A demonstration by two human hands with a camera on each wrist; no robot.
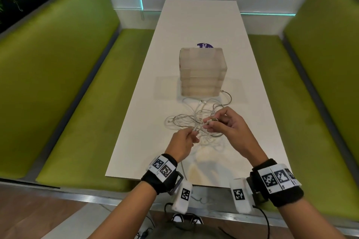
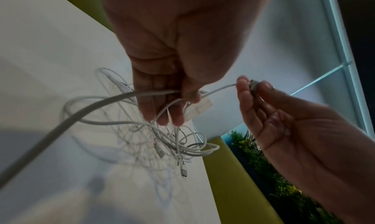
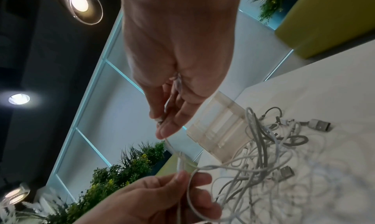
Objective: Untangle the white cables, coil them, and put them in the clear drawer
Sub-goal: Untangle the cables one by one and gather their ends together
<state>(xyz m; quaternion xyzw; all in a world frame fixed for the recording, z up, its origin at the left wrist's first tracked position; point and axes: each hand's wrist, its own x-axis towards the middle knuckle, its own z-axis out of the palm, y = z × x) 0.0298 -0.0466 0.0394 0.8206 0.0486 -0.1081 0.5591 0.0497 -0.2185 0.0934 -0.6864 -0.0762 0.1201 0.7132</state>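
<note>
One tangle of white cables (image 1: 196, 122) lay on the white table (image 1: 198, 25), just in front of one clear drawer unit (image 1: 203, 72); I could not count separate cables, though three USB plugs showed in the right wrist view. My left hand (image 1: 182, 144) pinched a strand. My right hand (image 1: 227, 128) pinched one cable end (image 2: 252, 84), other fingers loosely spread. Two green benches (image 1: 58, 83) flanked the table.

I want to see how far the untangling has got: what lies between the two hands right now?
A short taut stretch of white cable runs from the left hand to the right hand, which pinches its plug end; the left wrist view shows it.
</note>
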